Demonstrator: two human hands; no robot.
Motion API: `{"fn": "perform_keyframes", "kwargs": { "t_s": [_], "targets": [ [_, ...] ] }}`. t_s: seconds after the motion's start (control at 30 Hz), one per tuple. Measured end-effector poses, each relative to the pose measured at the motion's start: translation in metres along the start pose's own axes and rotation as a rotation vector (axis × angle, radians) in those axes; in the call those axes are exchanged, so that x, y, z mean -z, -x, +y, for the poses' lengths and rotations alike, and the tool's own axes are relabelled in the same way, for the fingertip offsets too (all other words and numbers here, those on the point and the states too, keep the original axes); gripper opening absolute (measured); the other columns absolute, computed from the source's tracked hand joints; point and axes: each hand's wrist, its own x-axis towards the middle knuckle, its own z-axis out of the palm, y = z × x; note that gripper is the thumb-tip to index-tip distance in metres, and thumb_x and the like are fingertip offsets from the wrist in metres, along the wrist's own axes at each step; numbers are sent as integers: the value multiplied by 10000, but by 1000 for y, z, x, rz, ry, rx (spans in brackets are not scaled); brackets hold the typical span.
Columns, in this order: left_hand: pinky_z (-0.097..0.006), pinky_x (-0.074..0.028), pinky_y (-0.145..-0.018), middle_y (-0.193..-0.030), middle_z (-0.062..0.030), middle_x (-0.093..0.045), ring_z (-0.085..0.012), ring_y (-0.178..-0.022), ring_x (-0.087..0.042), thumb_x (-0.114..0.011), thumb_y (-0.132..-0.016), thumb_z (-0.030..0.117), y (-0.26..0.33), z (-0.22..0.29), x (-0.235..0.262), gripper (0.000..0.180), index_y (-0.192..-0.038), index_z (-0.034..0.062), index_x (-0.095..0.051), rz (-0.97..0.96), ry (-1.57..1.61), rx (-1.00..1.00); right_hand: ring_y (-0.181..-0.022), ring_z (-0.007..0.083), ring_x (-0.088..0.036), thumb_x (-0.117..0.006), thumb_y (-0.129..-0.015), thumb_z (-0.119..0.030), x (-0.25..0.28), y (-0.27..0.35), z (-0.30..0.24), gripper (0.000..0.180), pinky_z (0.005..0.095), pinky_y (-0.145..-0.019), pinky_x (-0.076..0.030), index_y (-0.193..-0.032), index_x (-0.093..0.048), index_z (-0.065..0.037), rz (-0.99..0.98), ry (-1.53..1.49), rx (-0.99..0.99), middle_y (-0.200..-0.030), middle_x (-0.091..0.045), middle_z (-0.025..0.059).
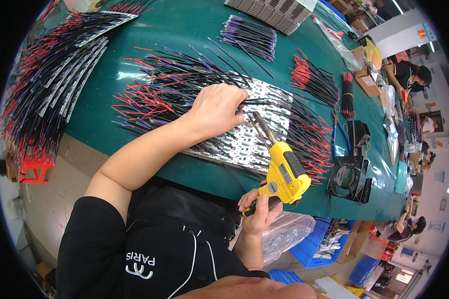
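Wearer's shirt (172,249): black, matt cloth. Left sleeve (92,239) short, loose, hem finishing above the elbow; left hand (217,109) and forearm bare. Right hand (259,214) bare too. Chest carries a white printed mark (139,269), lettering plus curved emblem, upside down from where I watch. Two thin white cords (192,261) run down the front, small white dashes by their ends. Nearest the bench's (95,99) near edge I note black mesh (179,207); can't tell whether it's shirt or separate layer.
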Motion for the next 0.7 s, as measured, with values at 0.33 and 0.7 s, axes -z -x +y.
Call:
{"fn": "perform_keyframes", "kwargs": {
  "t_s": [0.33,0.7],
  "targets": [
    [-427,-472,-642,-712,-149,-600,-339,-709,-597,-619,-641,135,0,-2,0,155,-732,13,-591,4,-25,-19,-372,134,-394,-467,-896,-251,4,-2,-6,521,250,-372,-368,-1237,-313,113,31,-46,30,-521,-428,70],
    [-385,-469,-661,-761,-134,-619,-324,-719,-587,-654,-641,125,-8,-17,9,197,-811,26,-636,-117,80,-95,-389,155,-405,-482,-885,-239,8,5,-1,364,273,-394,-381,-1073,-390,59,10,-38,7,-528,-433,88]
  ]
}}
